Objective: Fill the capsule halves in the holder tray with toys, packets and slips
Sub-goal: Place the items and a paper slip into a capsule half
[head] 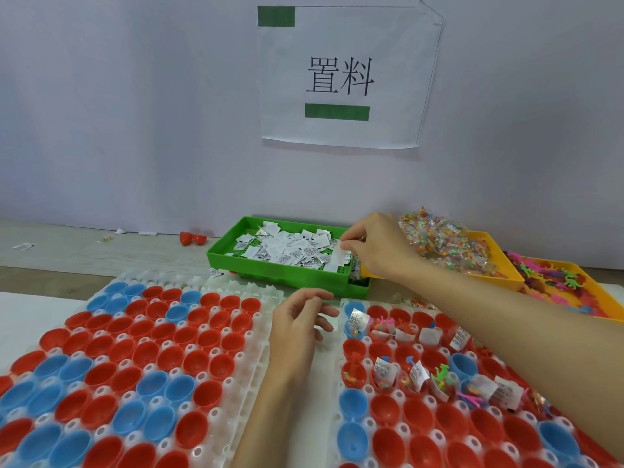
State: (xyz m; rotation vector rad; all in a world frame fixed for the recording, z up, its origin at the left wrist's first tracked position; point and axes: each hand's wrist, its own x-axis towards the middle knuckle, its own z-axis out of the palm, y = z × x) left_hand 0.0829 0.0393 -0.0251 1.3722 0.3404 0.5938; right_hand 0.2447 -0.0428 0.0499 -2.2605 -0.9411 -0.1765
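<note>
right hand (369, 243): pinching slip (340, 256) over green tray (287, 276)
left hand (299, 320): loosely curled, empty
target: holder tray (401, 393) nearer, below right hand

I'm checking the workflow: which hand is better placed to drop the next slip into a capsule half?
Right. The right hand already pinches a slip over the green tray; the left hand hovers with nothing in it between the holder trays.

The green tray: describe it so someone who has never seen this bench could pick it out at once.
Start at the paper sign on the back wall and drop straight down to the tabletop. The green tray sits there, where the right hand pinches a slip. Unlike the yellow trays right of it, it holds only white printed slips.
</note>
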